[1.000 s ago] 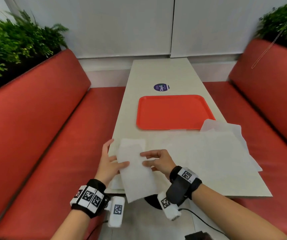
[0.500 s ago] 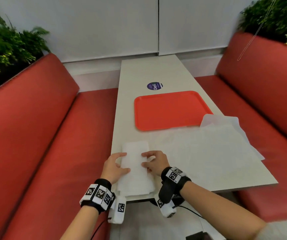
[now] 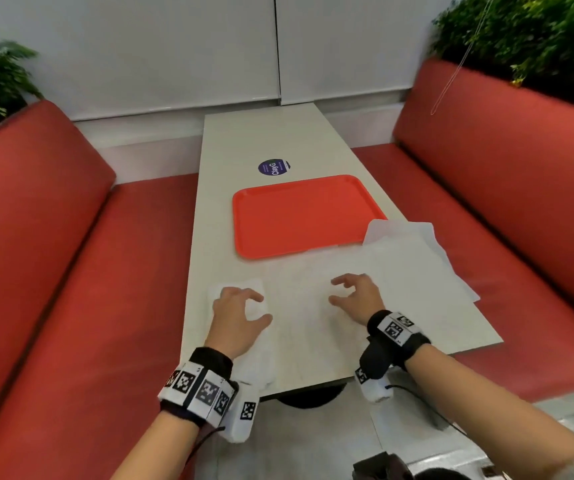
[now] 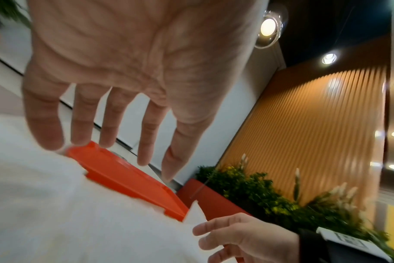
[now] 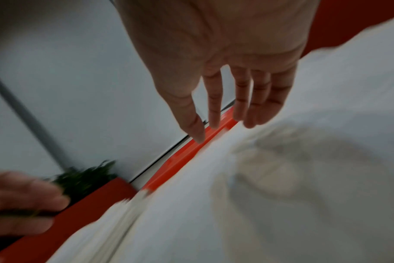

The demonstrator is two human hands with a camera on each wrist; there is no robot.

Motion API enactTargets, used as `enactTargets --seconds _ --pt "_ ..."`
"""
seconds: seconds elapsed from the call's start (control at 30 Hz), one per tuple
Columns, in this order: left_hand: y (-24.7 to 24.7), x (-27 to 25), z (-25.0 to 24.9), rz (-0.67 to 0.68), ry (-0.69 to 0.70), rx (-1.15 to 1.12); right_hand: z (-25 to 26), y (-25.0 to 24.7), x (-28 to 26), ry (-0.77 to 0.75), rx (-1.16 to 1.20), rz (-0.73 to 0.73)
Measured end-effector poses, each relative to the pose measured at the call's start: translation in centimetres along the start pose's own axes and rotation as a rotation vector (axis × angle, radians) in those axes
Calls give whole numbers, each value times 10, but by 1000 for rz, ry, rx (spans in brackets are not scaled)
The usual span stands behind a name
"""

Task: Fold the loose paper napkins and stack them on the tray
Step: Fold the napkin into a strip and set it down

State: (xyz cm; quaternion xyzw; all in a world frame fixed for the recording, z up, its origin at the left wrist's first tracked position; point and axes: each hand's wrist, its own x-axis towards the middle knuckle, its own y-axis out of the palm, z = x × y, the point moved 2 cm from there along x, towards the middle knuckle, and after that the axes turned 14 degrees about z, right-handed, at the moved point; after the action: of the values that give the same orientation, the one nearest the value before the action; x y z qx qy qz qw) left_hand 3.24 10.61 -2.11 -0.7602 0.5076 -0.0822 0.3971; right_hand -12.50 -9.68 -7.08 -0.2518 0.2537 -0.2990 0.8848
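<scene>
A folded white napkin [image 3: 259, 365] lies at the table's near left corner, its near end over the edge. My left hand [image 3: 240, 311] is on or just over it, fingers loosely curved and gripping nothing; the left wrist view shows that hand [image 4: 124, 124] spread above white paper [image 4: 45, 204]. My right hand [image 3: 353, 294] hovers open over the loose unfolded napkins [image 3: 410, 271] spread across the near right of the table. The empty orange tray [image 3: 302, 216] sits beyond both hands. In the blurred right wrist view, my right hand [image 5: 225, 106] hangs over a napkin [image 5: 292, 178] before the tray's rim [image 5: 180, 160].
The narrow white table [image 3: 244, 140] has red bench seats [image 3: 88, 289] on both sides and a white wall behind. A round purple sticker [image 3: 274, 167] lies past the tray. One loose napkin overlaps the tray's near right corner [image 3: 377, 226]. Plants top both seat backs.
My right hand has left the folded napkin and moved right over the loose sheets. The folded napkin now lies flat at the left corner under my left hand.
</scene>
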Motion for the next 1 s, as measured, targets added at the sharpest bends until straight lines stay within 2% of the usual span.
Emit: enactTargets --seconds 0.17,0.33,0.47,0.7,0.87,1.0 --pt "44 37 -50 127 32 -4 -60 -72 4 197 -14 -89" --pt "90 76 -86 234 -15 5 -106 -114 0 287 10 -134" --pt "118 99 -102 263 -59 45 -127 -113 -3 216 -94 -15" --pt "143 127 -117 180 -92 50 -144 -114 -6 120 -57 -18" --pt "147 141 -130 64 -187 -159 -151 -116 -6 62 115 -72" --pt "149 152 -134 64 -187 -319 -151 -123 -4 46 304 -186"
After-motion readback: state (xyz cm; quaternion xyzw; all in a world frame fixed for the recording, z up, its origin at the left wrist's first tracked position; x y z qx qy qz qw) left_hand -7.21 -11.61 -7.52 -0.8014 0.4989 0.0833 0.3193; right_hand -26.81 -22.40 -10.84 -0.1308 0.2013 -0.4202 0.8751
